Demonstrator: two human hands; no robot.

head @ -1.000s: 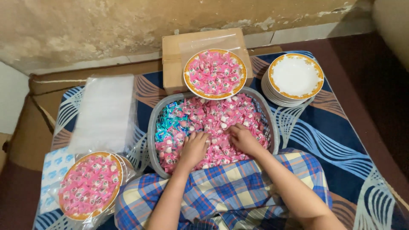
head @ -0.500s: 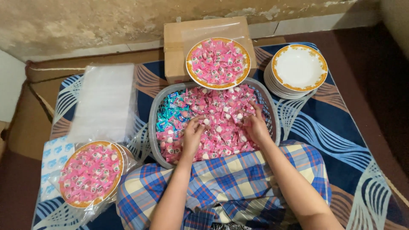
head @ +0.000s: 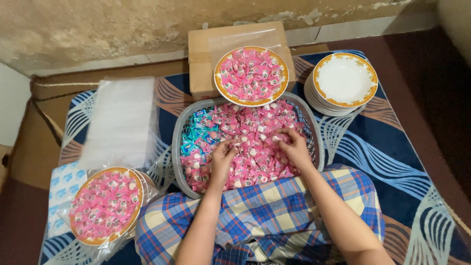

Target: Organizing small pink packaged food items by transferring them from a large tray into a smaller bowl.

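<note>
A grey plastic basket [head: 314,128] in front of me is heaped with pink wrapped candies [head: 255,128] and some blue ones [head: 194,133] at its left side. My left hand [head: 223,158] rests on the pile near the basket's middle, fingers curled into the candies. To its right, my right hand [head: 293,146] lies on the pink candies with fingers bent around a few. A plate full of pink candies [head: 251,75] sits on a cardboard box [head: 206,51] behind the basket. Another full plate [head: 105,205] lies at the lower left inside clear plastic.
A stack of empty white plates with orange rims [head: 345,81] stands at the back right. A pile of clear plastic bags [head: 121,120] lies left of the basket. A blue patterned mat [head: 392,157] covers the floor. My checked cloth [head: 267,211] covers my lap.
Both hands have shifted a little farther into the pile, and the right hand moved rightward. The view has tilted so the basket sits lower in frame.
</note>
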